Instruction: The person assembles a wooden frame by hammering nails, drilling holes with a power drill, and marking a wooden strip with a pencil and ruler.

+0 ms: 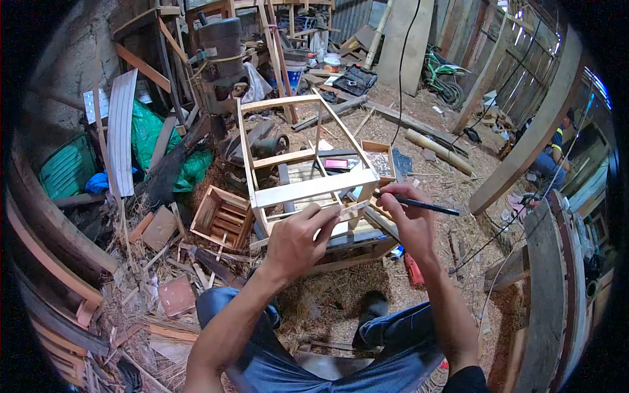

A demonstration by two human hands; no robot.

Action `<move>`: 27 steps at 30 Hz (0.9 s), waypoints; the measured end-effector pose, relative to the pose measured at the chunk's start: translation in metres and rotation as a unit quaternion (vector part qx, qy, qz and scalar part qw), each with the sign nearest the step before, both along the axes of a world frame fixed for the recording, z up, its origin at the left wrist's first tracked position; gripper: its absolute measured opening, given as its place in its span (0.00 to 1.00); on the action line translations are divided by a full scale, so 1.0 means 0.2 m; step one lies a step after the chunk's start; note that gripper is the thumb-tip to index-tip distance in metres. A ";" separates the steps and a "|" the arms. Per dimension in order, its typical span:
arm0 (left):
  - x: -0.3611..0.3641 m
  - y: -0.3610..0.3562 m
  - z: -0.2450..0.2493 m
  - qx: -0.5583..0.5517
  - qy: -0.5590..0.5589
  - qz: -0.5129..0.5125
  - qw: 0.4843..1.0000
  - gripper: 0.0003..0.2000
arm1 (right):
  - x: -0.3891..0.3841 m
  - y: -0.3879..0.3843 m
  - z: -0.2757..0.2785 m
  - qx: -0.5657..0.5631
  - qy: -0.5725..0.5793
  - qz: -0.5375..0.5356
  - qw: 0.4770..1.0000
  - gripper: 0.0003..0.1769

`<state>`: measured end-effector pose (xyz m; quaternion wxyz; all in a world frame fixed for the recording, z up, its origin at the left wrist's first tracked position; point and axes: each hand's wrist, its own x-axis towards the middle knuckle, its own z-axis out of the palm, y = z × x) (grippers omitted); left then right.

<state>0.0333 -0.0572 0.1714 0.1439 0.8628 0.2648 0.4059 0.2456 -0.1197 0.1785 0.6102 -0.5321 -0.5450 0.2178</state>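
Note:
My left hand (298, 237) pinches a short pale strip (354, 207) between thumb and fingers, its free end pointing toward my other hand. In my right hand (411, 219) is a slim black pen (429, 207), its tail sticking out to the right and its front end close to the strip. Just beyond both hands stands a light wooden frame (316, 188) with slats and a broad pale board across its near side. A small pink-and-white box (337, 164) shows through the frame.
A slatted wooden crate (208, 226) lies left of the frame. On the right, a red tool (413, 269) rests on the shavings-covered floor near a long weathered bench (549, 288). A slanting post (524, 147) stands before another person (552, 157). Green sheeting (147, 134) hangs at left.

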 end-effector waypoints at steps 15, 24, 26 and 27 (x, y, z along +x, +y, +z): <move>0.01 0.02 -0.07 -0.070 -0.007 0.007 0.998 0.08 | 0.22 0.05 -0.09 -0.118 -0.064 -0.104 0.985 0.17; 0.07 0.06 -0.24 -0.152 0.060 -0.019 0.986 0.11 | 0.62 0.16 -0.51 -0.373 -0.387 -0.029 0.843 0.21; 0.08 0.06 -0.25 -0.160 0.070 -0.022 0.984 0.11 | 0.67 0.19 -0.59 -0.349 -0.410 -0.044 0.841 0.21; 0.09 0.07 -0.26 -0.167 0.077 -0.026 0.982 0.11 | 0.68 0.21 -0.61 -0.349 -0.408 -0.045 0.842 0.21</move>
